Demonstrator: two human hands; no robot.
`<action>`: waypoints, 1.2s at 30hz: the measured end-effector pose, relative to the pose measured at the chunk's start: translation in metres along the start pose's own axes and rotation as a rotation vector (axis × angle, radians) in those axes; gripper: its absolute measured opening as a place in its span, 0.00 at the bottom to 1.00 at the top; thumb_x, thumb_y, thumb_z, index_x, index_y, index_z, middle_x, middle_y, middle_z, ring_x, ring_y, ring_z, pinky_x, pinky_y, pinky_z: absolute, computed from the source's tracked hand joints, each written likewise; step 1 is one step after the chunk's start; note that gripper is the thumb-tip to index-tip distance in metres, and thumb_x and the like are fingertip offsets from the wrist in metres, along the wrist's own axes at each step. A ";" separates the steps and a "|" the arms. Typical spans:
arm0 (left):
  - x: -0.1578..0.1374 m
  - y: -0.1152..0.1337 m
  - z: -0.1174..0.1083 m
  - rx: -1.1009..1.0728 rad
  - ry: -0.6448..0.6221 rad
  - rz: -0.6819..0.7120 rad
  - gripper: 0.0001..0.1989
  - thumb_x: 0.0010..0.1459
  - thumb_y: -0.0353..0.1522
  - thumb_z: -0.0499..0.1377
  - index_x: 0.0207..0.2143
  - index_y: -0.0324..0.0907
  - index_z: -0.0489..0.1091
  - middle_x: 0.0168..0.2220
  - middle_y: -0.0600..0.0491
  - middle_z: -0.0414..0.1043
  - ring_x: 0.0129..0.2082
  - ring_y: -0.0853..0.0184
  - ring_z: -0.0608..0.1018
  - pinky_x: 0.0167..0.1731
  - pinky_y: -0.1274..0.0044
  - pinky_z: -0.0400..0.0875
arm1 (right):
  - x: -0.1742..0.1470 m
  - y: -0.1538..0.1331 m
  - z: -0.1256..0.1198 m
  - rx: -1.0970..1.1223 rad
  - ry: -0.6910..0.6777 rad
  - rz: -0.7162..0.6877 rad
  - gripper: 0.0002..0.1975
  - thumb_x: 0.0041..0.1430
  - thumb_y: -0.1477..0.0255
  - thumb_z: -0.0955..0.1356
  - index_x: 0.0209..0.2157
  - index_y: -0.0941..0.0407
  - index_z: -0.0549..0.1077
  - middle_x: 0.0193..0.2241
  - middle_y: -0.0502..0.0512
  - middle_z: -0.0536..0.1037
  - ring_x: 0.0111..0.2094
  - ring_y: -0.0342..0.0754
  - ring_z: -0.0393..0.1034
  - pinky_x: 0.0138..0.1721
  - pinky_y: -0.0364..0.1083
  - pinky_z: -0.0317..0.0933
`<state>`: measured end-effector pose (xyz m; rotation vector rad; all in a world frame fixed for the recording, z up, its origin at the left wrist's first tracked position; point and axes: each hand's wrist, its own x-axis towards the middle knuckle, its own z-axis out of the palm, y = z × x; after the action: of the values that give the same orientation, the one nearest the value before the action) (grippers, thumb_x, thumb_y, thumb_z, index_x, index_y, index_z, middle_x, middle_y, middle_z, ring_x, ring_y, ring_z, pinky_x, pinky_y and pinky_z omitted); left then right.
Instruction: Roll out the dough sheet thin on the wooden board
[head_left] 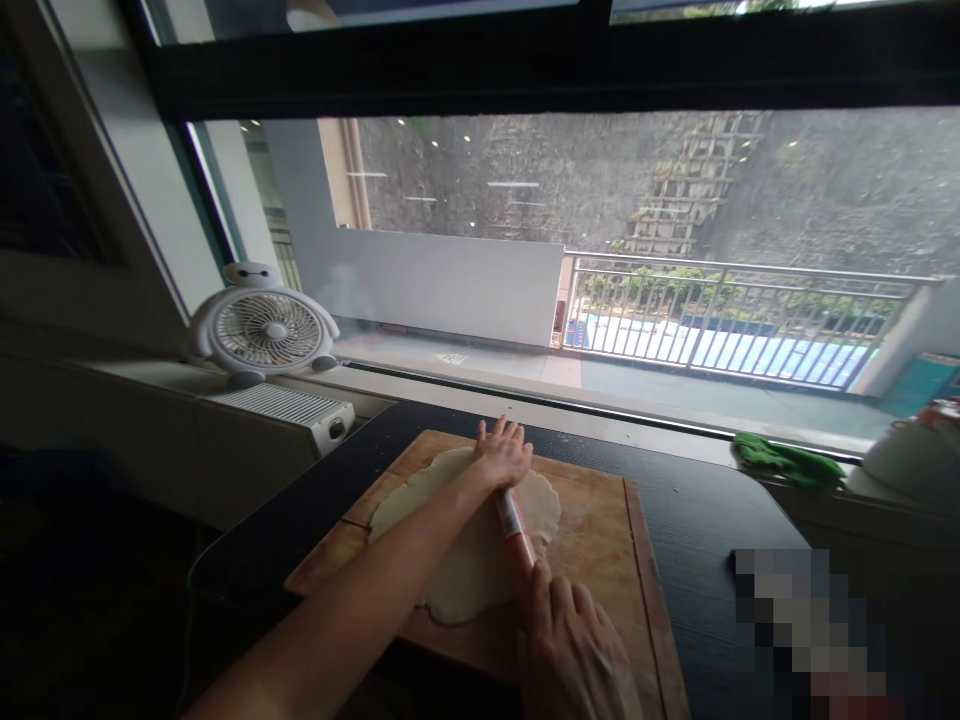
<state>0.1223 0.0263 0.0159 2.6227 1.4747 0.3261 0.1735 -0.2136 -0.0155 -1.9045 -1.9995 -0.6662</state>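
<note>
Pale dough (469, 560), flat on board (600, 525), desk (705, 520) beneath | likely soft, tearable; support broadly | rolling pin (514, 520) atop: likely stiff, hold ends | left hand (504, 458) spread, far end | right hand (581, 640) over near end, closure unclear

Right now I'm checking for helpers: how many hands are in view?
2: left hand at the far end of the rolling pin, right hand at its near end. No others show.
</note>
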 end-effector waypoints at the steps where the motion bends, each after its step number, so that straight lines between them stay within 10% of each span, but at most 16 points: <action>1: -0.011 -0.016 -0.004 0.005 -0.006 -0.012 0.26 0.62 0.40 0.40 0.58 0.40 0.57 0.63 0.49 0.51 0.64 0.54 0.45 0.59 0.53 0.35 | 0.003 -0.007 -0.002 0.019 -0.016 -0.015 0.22 0.48 0.84 0.62 0.47 0.61 0.67 0.28 0.56 0.72 0.27 0.49 0.66 0.26 0.47 0.62; 6: -0.051 -0.065 -0.016 0.038 0.054 -0.050 0.25 0.63 0.36 0.40 0.61 0.37 0.53 0.64 0.44 0.47 0.64 0.54 0.47 0.58 0.55 0.42 | 0.018 -0.014 -0.014 0.138 -0.143 -0.065 0.24 0.49 0.86 0.61 0.49 0.59 0.67 0.32 0.58 0.72 0.31 0.51 0.66 0.30 0.48 0.62; 11: -0.068 -0.042 -0.021 0.002 0.240 0.085 0.20 0.63 0.37 0.41 0.41 0.43 0.71 0.47 0.47 0.71 0.55 0.57 0.64 0.58 0.54 0.39 | 0.037 0.061 -0.016 0.363 -0.230 -0.051 0.20 0.56 0.82 0.60 0.50 0.56 0.64 0.37 0.57 0.71 0.38 0.50 0.65 0.38 0.48 0.61; 16: -0.131 -0.038 -0.040 -0.004 0.291 0.309 0.12 0.59 0.40 0.51 0.37 0.44 0.70 0.33 0.54 0.71 0.38 0.65 0.71 0.59 0.58 0.42 | 0.060 0.109 0.000 0.572 -0.248 -0.101 0.10 0.62 0.72 0.59 0.42 0.52 0.68 0.39 0.53 0.70 0.39 0.46 0.64 0.41 0.46 0.58; 28: -0.174 -0.088 -0.040 0.162 0.379 0.016 0.14 0.60 0.34 0.51 0.48 0.44 0.67 0.36 0.50 0.71 0.38 0.62 0.71 0.42 0.67 0.59 | 0.229 0.025 0.082 0.412 -0.201 -0.036 0.22 0.65 0.61 0.53 0.53 0.56 0.63 0.50 0.59 0.67 0.50 0.50 0.61 0.50 0.50 0.52; 36: -0.196 -0.074 -0.029 0.068 0.304 0.022 0.25 0.52 0.27 0.57 0.53 0.52 0.63 0.36 0.54 0.69 0.37 0.64 0.70 0.42 0.68 0.59 | 0.153 0.058 0.054 0.404 -0.321 -0.308 0.23 0.64 0.60 0.55 0.59 0.48 0.56 0.57 0.50 0.62 0.60 0.50 0.49 0.59 0.53 0.44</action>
<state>-0.0444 -0.1027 0.0034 2.7398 1.5655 0.7179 0.2248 -0.0544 0.0247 -1.5530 -2.4264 -0.0028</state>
